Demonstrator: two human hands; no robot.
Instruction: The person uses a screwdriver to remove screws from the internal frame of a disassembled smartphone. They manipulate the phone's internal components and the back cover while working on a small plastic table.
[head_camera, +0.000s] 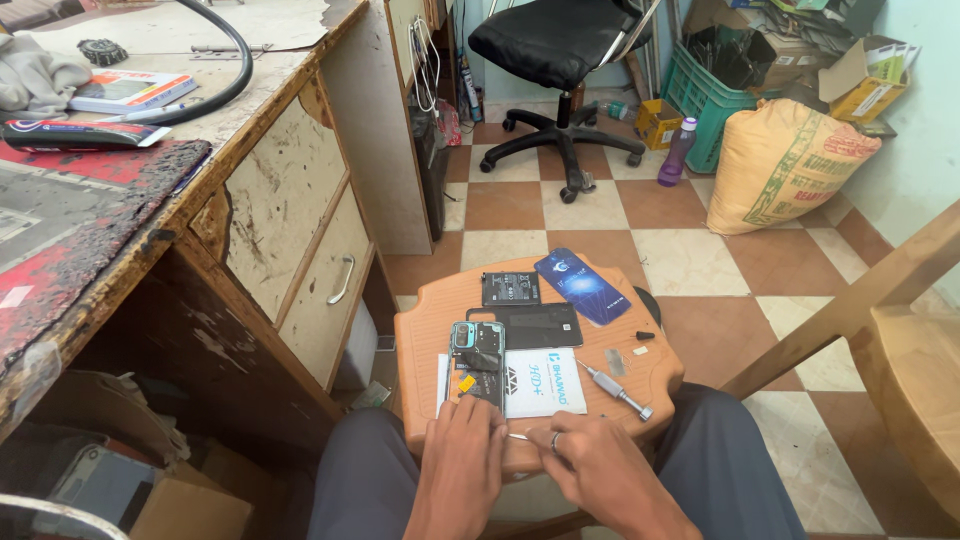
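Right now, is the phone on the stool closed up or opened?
Opened. The phone lies face down with its inner boards bared; a dark back cover and a battery lie apart on the stool.

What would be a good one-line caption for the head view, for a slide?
Both hands, left hand and right hand, at an opened phone on an orange stool.

orange stool (430, 340) | opened phone (477, 362) | battery (510, 288) | screwdriver (617, 388) | blue back cover (581, 285)

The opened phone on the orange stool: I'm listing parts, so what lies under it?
Under the opened phone lies a white printed packet, resting on the orange stool. Anything beneath the covered part is hidden.
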